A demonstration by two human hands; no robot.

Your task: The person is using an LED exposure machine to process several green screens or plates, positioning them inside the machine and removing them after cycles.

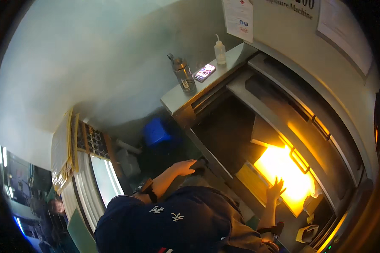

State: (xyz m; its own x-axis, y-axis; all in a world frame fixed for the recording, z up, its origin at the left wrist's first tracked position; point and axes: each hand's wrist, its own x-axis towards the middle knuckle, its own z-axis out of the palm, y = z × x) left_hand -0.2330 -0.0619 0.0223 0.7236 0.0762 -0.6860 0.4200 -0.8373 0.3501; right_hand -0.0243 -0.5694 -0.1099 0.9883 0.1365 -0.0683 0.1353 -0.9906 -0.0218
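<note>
My right hand (pixel 275 189) is open, fingers spread, at the near edge of a brightly glowing yellow-white panel (pixel 285 168) inside the machine. Glare hides whether the fingertips touch it. Beside that hand lies a flat yellowish board (pixel 253 180) on the machine's bed. To the left, my left hand (pixel 185 167) is stretched out with nothing in it. It hovers near a dark handle-like piece (pixel 202 162) by the machine's front rail (pixel 211 152); contact cannot be made out.
A raised metal frame with a handle (pixel 300 161) spans the glowing panel. On the side ledge (pixel 175 101) stand a dark bottle (pixel 184 76), a phone (pixel 204 72) and a squeeze bottle (pixel 220 51). A tape roll (pixel 307 233), blue bin (pixel 156 131) and rack of panels (pixel 88 168) surround me.
</note>
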